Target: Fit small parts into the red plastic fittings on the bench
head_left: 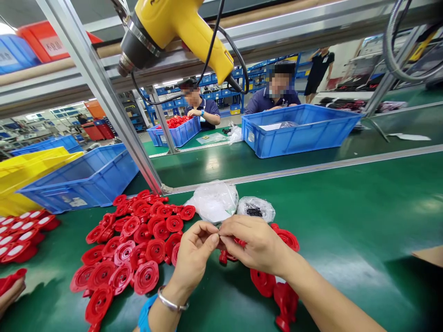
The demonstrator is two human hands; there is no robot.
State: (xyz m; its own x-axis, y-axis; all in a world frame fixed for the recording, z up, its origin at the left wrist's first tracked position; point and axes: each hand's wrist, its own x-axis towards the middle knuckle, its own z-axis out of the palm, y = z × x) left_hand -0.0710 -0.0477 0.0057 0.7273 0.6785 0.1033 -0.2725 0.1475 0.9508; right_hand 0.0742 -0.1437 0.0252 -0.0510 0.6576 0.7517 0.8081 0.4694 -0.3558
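Observation:
My left hand [195,253] and my right hand [254,240] meet fingertip to fingertip above the green bench. Both are closed in a pinch; whatever sits between the fingertips is too small to make out. Red round plastic parts [155,250] with dark centres lie in a large heap to the left of my hands. Several more red parts [263,281] lie under and beyond my right hand, partly hidden by it. Just past my fingers are a clear plastic bag [214,200] and a smaller open bag [266,210] with small black pieces in it.
A yellow heat gun [180,27] hangs overhead. Blue bins [301,133] stand across the bench and at left, near a metal post [107,101]. Two people sit opposite. Another person's hand [10,290] holds a red part at far left, near red parts with white discs [20,235].

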